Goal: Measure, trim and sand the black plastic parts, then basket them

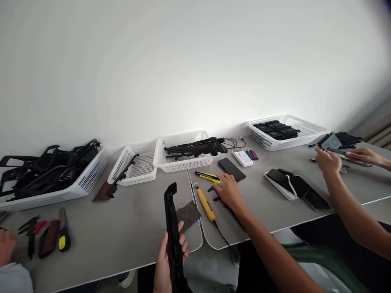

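Observation:
My left hand (172,254) is wrapped round a long black plastic part (172,219), held upright near the table's front edge with its hooked end at the top. Further right, my right hand (229,190) reaches over the table, fingers closed at the near end of a yellow and black utility knife (207,177). Under and beside that hand lies a dark caliper (217,198), partly hidden. A yellow pen-like power tool (206,204) with a black cord lies to its left. Behind the black part is a grey abrasive sheet (188,215).
White baskets (143,178) with black parts line the wall. A black phone (231,169) and white box (242,158) lie beyond my right hand. At right, a co-worker's hands (328,160) handle parts; another person's hand (6,246) is at far left, near a knife (63,230).

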